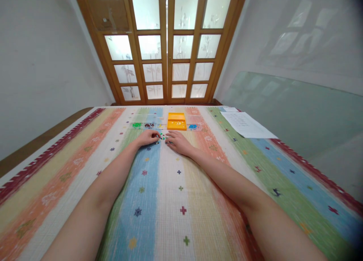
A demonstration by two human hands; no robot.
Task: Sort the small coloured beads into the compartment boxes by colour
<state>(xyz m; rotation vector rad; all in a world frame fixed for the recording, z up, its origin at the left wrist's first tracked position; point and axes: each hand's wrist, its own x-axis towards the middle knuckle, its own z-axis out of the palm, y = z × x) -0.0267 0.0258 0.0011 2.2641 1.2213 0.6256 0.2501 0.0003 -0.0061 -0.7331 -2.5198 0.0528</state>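
Small loose pieces [162, 137] in green, white and dark colours lie on the striped tablecloth between my two hands. My left hand [148, 137] is at their left edge, its fingers curled and closed near the tips; whatever they pinch is too small to make out. From the right, my right hand [178, 143] rests beside the same pieces with its fingers apart, and nothing shows in its grasp. Just beyond the hands sits an orange box [177, 127], its lid raised at the back and white bits inside.
Left of the box, clear compartments hold green pieces [137, 125], dark red pieces [149, 125] and a few yellow ones. Blue pieces [193, 127] lie to its right. A printed paper sheet [246, 125] is at the far right. Wooden glass-paned doors [167, 45] stand behind the table.
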